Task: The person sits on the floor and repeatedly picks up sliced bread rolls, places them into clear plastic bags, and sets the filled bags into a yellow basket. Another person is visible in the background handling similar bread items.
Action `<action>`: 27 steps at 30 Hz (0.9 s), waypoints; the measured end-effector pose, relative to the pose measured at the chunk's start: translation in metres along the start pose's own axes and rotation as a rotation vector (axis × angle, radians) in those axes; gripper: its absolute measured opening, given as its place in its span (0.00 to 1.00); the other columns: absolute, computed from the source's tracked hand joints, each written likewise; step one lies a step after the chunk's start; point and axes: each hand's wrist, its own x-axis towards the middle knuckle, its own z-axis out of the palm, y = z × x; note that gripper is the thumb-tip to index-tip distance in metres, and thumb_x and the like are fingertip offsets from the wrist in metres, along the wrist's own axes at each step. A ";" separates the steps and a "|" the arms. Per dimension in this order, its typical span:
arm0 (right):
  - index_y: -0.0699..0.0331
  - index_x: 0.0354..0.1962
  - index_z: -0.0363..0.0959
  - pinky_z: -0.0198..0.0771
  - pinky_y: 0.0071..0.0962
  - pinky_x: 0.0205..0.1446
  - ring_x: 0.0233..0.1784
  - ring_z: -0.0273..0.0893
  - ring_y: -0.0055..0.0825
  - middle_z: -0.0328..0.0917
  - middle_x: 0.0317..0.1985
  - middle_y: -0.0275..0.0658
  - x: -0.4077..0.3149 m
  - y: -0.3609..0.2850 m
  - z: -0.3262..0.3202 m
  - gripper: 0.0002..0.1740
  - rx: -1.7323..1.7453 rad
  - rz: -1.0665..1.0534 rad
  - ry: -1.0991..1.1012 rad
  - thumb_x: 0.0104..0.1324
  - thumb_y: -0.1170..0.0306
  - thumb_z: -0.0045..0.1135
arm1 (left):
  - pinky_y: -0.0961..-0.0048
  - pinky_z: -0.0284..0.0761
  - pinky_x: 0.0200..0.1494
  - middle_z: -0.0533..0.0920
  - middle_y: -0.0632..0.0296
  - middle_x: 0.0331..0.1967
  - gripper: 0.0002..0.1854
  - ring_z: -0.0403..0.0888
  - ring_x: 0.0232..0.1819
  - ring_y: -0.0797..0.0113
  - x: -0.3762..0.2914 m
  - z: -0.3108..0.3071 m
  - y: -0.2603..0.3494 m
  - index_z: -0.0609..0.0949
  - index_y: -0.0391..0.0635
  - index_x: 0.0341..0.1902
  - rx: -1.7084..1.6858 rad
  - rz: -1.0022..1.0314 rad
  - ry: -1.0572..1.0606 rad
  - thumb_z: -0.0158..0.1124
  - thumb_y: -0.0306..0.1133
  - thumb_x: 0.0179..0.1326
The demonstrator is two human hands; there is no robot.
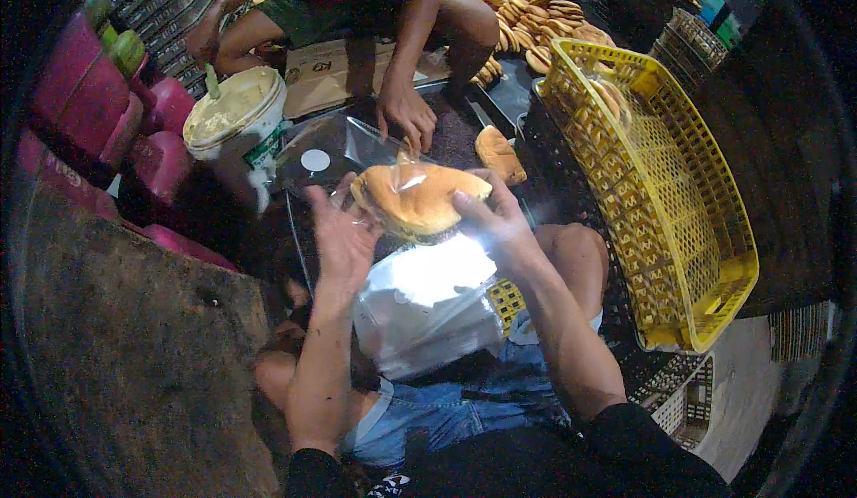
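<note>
A split, golden bread roll (pixel 418 197) is held up in front of me, its left part covered by a clear plastic bag (pixel 355 138). My right hand (pixel 499 220) grips the roll's right end, thumb on the near face. At the left end of the roll, my left hand (pixel 345 237) holds the bag's film between spread thumb and fingers; the film's exact edge is hard to see. A stack of clear plastic bags (pixel 428 324) lies over my lap and reflects bright light. Just beyond the roll, another person's hand (pixel 408 116) reaches down to a dark tray (pixel 455 123).
Another bread roll (pixel 501 155) lies by a knife blade (pixel 479 114). At left stand a tub of pale spread (pixel 234 106) and pink plastic chairs (pixel 80 90). A yellow crate (pixel 659 197) tilts at right. Many rolls (pixel 529 19) are heaped behind. A wooden board (pixel 147 337) is lower left.
</note>
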 end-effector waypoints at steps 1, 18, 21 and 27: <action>0.68 0.53 0.66 0.72 0.28 0.52 0.48 0.74 0.24 0.76 0.46 0.40 0.000 0.007 0.001 0.24 0.007 -0.040 0.014 0.68 0.61 0.61 | 0.53 0.72 0.64 0.72 0.49 0.64 0.39 0.75 0.62 0.55 -0.002 0.002 -0.008 0.67 0.46 0.67 0.038 0.028 0.026 0.48 0.67 0.67; 0.72 0.55 0.68 0.77 0.27 0.49 0.45 0.79 0.27 0.79 0.46 0.43 0.005 0.016 0.027 0.32 0.240 -0.018 0.220 0.59 0.64 0.71 | 0.71 0.70 0.62 0.73 0.54 0.59 0.38 0.72 0.61 0.66 -0.027 0.034 -0.039 0.60 0.38 0.69 0.496 0.340 0.045 0.71 0.28 0.59; 0.70 0.56 0.66 0.82 0.24 0.41 0.41 0.83 0.27 0.80 0.46 0.45 0.018 0.028 0.018 0.25 0.164 -0.022 0.152 0.65 0.70 0.64 | 0.71 0.72 0.60 0.75 0.54 0.56 0.36 0.75 0.58 0.68 -0.028 0.032 -0.059 0.62 0.40 0.68 0.526 0.244 0.015 0.71 0.30 0.61; 0.69 0.57 0.67 0.79 0.30 0.48 0.48 0.81 0.34 0.78 0.50 0.51 0.003 -0.001 0.011 0.27 -0.144 -0.090 0.119 0.63 0.69 0.65 | 0.59 0.75 0.63 0.77 0.55 0.58 0.28 0.78 0.58 0.61 -0.013 0.004 -0.034 0.68 0.42 0.65 0.343 0.123 0.014 0.64 0.42 0.66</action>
